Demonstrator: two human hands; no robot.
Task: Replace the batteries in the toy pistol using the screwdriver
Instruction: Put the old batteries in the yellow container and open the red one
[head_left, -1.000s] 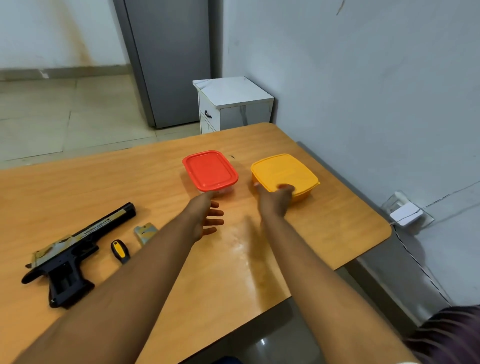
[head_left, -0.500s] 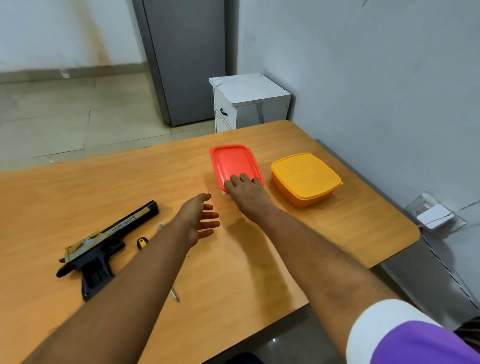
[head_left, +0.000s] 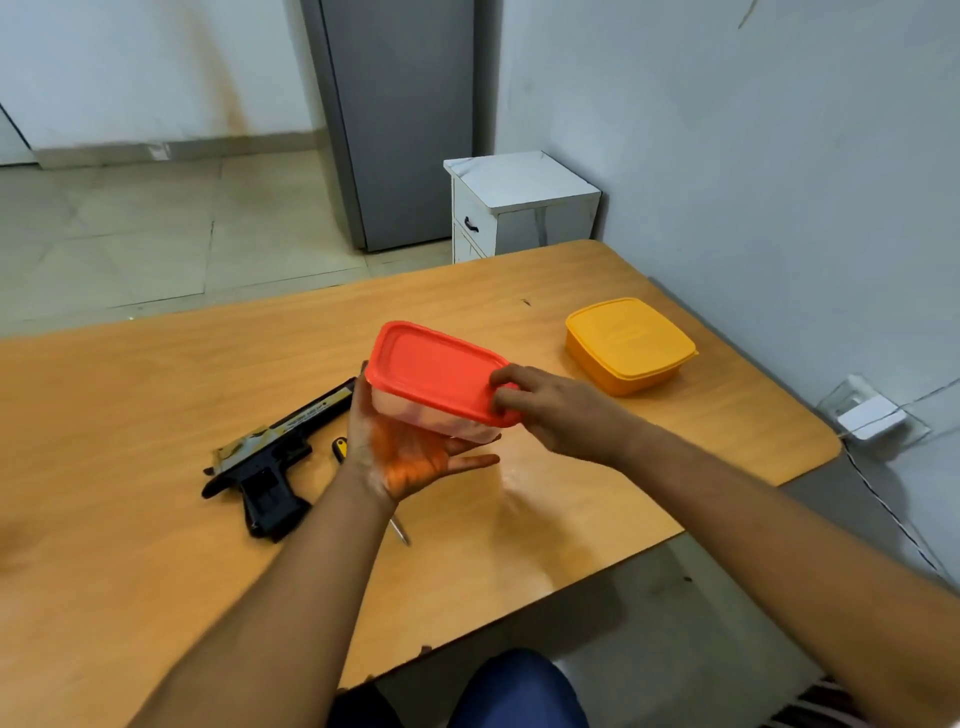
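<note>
The red-lidded box (head_left: 441, 382) has come up off the bench (head_left: 156, 415) — half a second ago it sat there under the right hand (head_left: 558, 415). Now the left hand (head_left: 410, 452) cups it from below with fingers spread, while the right fingers pinch the lid's near-right corner, likely to open it for batteries. The toy pistol (head_left: 275, 457) and screwdriver (head_left: 340, 448) lie untouched to the left.

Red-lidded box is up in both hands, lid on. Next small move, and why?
Probably peel the red lid up with the right hand, whose fingertips already sit on its corner, while the left hand cradles the clear base from below.
</note>
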